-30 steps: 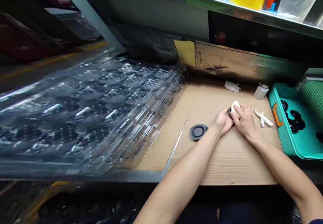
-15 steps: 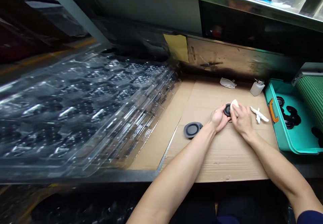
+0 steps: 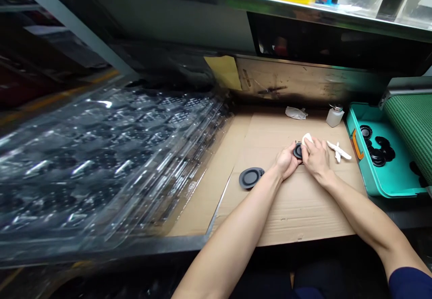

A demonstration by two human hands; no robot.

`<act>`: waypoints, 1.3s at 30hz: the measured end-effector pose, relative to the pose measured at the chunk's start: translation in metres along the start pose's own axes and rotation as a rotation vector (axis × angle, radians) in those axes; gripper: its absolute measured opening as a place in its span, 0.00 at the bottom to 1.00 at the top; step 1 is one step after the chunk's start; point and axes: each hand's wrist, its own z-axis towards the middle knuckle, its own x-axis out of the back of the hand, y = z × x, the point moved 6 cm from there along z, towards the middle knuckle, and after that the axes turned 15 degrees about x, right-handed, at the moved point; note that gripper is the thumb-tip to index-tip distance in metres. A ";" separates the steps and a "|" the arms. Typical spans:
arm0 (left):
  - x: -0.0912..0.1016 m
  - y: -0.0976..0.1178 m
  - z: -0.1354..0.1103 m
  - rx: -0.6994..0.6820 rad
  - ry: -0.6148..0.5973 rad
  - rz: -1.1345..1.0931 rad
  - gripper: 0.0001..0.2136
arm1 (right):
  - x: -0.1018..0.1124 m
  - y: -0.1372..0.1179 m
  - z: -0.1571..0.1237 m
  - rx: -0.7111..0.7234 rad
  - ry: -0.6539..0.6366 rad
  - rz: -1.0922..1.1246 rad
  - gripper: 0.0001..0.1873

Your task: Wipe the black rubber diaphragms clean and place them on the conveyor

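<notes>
My left hand [image 3: 286, 162] is closed on a small round black part [image 3: 297, 150] with a raised rim, held just above the cardboard. In my right hand [image 3: 316, 157] a white cloth [image 3: 307, 139] is pinched, its top sticking out above the fingers and pressed against the black part. The fingers hide part of both. A second dark part [image 3: 250, 178], oval with a ring in its middle, lies flat on the cardboard left of my left wrist. To the right of my hands lies a twisted white cloth or tissue [image 3: 338, 151].
Stacked clear plastic trays [image 3: 111, 155] fill the left side. A small pump bottle [image 3: 335, 115] and a crumpled white wrapper [image 3: 297, 113] stand farther back on the cardboard [image 3: 303, 213]. A teal bin [image 3: 398, 191] with several black parts is at right, beside a green belt [image 3: 413, 123].
The view has swung slightly, so most things appear shifted left. Both hands still hold the black part and the white cloth, with only a small change in their pose.
</notes>
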 end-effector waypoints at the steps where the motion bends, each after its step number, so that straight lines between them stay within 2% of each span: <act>1: 0.000 0.000 0.000 0.002 0.002 0.005 0.18 | -0.001 -0.002 -0.001 0.022 0.001 0.009 0.22; 4: -0.001 -0.001 0.001 0.034 -0.012 0.014 0.18 | -0.004 -0.003 0.000 0.125 0.001 0.067 0.20; 7: 0.000 0.001 0.002 0.062 -0.003 0.040 0.18 | 0.003 0.027 0.004 -0.016 0.098 0.114 0.20; 10: -0.003 0.003 0.001 0.097 -0.078 0.072 0.20 | 0.017 0.056 0.008 -0.101 0.247 0.215 0.26; 14: -0.004 0.006 -0.002 0.100 -0.109 0.031 0.20 | 0.028 0.068 0.008 -0.170 0.339 0.404 0.36; 17: -0.003 0.009 -0.003 0.049 -0.079 -0.013 0.18 | 0.027 0.061 0.009 -0.249 0.290 0.630 0.35; 20: -0.003 0.010 -0.002 0.018 -0.064 -0.039 0.19 | 0.025 0.045 0.010 -0.252 0.155 0.827 0.29; 25: -0.003 0.006 0.000 -0.013 -0.043 -0.016 0.21 | 0.025 0.032 0.008 -0.236 -0.077 0.660 0.21; 27: -0.006 0.004 -0.001 -0.061 -0.043 0.023 0.20 | 0.022 0.031 0.007 -0.267 -0.082 0.672 0.21; 30: -0.009 0.002 -0.002 -0.104 -0.057 0.074 0.18 | 0.014 0.029 0.008 -0.292 -0.032 0.823 0.21; 32: -0.008 0.001 -0.002 -0.100 -0.046 0.084 0.18 | 0.010 0.027 0.009 -0.266 -0.076 0.888 0.19; 34: -0.006 0.001 -0.002 -0.082 -0.031 0.080 0.18 | 0.010 0.027 0.009 -0.219 -0.163 0.847 0.16; 36: -0.005 0.001 -0.002 -0.070 -0.024 0.076 0.19 | 0.015 0.031 0.008 -0.192 -0.224 0.703 0.13; 39: -0.006 0.000 -0.002 -0.062 -0.008 0.078 0.18 | 0.030 0.038 0.008 -0.224 -0.135 0.431 0.13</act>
